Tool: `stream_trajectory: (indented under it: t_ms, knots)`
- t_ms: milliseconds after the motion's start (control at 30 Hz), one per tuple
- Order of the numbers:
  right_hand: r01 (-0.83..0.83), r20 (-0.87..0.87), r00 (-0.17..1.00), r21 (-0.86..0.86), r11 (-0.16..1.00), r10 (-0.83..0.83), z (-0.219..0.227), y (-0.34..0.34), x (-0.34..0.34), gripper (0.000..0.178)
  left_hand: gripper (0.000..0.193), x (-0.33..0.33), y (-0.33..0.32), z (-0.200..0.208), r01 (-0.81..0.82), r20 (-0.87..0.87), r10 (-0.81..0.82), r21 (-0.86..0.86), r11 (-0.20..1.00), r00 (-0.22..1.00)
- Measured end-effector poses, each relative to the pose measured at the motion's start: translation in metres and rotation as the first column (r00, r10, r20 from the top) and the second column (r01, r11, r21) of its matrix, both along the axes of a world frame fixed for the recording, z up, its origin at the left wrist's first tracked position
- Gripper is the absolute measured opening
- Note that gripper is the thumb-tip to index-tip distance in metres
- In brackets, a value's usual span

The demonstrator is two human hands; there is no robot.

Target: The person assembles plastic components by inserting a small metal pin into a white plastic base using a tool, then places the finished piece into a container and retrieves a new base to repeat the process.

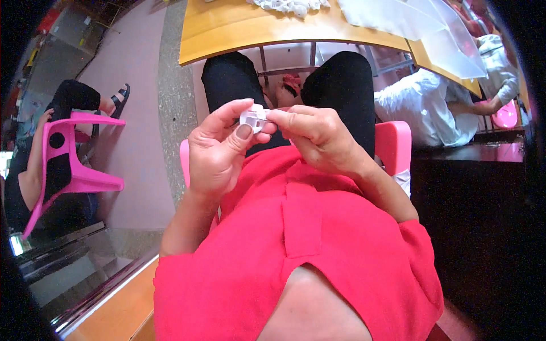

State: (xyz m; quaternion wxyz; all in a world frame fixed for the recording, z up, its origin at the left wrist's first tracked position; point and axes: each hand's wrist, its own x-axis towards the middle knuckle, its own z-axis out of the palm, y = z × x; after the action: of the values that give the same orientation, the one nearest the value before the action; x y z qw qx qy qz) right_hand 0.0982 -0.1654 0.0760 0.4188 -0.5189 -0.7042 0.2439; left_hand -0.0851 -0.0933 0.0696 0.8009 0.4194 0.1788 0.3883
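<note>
- Head view: the person's red shirt (250,227) is nearest, with both hands held out beyond it, over the lap.
- The left hand (219,148) grasps a small white part (248,120) between thumb and fingers; the part is off the table, short of its near edge and to the right of the left palm.
- The right hand (313,133) comes in from the part's right side, thumb and index finger drawn together, their tips touching it or just beside it; whether they pinch something tiny, I cannot tell.
- Since the left hand bears the part, it is the nearer; the part looks short and rounded, with no clear long axis.
- Past the knees runs the near edge of the wooden table (227,25).
- Farther back from that edge lies a pile of white pieces (293,5); translucent plastic (398,23) spreads toward the near right corner.
- Beyond that corner sits a co-worker in white (426,102).
</note>
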Motion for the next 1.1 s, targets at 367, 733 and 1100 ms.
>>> stream_trajectory:
  t_ms: [367,733,1100]
  knots:
    - [-0.077,-0.083,0.994,-0.121,0.990,0.067,-0.015,0.022,-0.008,0.044,0.035,-0.012,0.012,-0.020,-0.027,0.028,0.031,-0.133,0.991,0.999]
    - [-0.149,-0.309,0.950,-0.312,0.938,0.049,-0.017,0.029,-0.021,0.036,0.032,-0.023,0.021,-0.033,-0.056,-0.012,0.058,0.113,0.992,0.998]
    - [-0.296,-0.588,0.795,-0.586,0.754,-0.145,-0.016,0.035,-0.020,0.031,0.030,-0.024,0.024,-0.041,-0.038,-0.052,0.045,0.137,0.990,0.998]
